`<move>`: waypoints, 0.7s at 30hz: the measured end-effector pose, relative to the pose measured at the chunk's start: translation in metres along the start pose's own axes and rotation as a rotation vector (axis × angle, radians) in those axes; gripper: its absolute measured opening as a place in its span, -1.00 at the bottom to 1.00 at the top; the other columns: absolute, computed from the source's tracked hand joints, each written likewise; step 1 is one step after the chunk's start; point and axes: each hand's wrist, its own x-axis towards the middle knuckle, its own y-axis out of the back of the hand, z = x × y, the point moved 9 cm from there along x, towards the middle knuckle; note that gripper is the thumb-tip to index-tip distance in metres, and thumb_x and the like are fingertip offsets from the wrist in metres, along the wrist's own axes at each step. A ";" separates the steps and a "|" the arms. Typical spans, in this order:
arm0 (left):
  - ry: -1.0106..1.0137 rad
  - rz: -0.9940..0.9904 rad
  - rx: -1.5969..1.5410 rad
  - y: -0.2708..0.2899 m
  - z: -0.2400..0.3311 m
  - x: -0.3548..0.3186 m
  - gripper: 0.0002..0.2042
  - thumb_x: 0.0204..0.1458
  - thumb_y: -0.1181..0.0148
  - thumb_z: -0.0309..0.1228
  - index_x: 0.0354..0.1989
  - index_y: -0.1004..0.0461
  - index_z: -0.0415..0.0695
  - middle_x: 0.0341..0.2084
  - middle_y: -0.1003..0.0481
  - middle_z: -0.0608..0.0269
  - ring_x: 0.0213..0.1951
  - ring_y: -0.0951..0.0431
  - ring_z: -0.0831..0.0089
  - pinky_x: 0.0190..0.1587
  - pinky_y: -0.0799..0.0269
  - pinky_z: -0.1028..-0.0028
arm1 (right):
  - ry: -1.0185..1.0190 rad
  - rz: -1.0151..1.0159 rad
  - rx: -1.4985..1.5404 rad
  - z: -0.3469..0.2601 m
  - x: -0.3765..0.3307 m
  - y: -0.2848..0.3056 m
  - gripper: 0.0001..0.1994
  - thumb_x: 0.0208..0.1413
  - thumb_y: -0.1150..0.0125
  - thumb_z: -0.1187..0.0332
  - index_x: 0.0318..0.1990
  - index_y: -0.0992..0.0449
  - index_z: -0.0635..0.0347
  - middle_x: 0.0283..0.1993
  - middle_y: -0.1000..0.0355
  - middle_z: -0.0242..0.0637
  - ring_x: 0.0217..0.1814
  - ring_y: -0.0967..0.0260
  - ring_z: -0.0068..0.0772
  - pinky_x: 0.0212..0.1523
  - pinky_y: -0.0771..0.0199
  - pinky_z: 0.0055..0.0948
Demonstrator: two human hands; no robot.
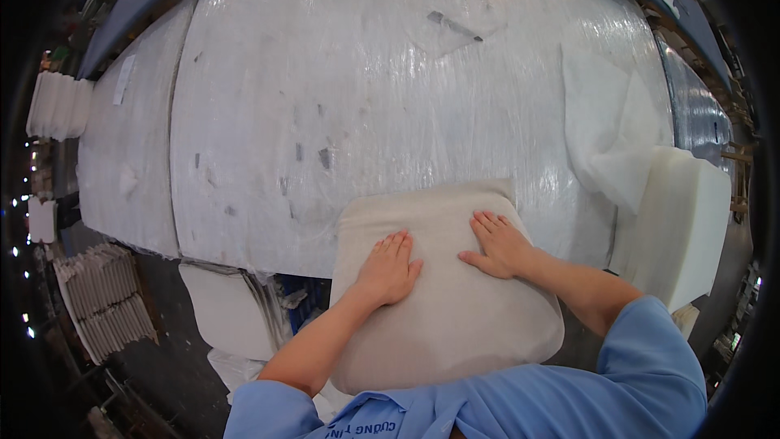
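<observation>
A beige fabric-covered cushion (pixel 455 317) lies in front of me, its far edge resting on the plastic-wrapped table (pixel 390 114) and its near edge by my body. My left hand (pixel 388 268) presses flat on the cushion's left half, fingers stretched toward the far edge. On the right half, my right hand (pixel 500 245) also lies flat, thumb pointing inward and fingers spread. Neither hand grips anything. The cushion has rounded near corners and squarer far ones, and its underside is hidden.
White foam sheets (pixel 686 223) stand in a stack at the right, beside a loose white sheet (pixel 609 130) on the table. White cushion pieces (pixel 231 309) are stacked at the lower left. Farther left is a row of pale folded pieces (pixel 106 301).
</observation>
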 end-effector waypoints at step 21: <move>0.023 0.612 0.160 0.036 0.015 0.052 -0.26 0.22 -0.14 -0.05 0.45 -0.18 -0.30 0.48 -0.13 -0.20 0.49 -0.11 -0.11 0.51 0.11 -0.14 | 0.022 0.845 0.185 0.012 0.056 0.061 -0.93 0.23 -0.14 0.37 -0.18 -0.49 0.07 -0.18 -0.50 -0.24 -0.04 -0.46 0.05 -0.03 -0.44 0.00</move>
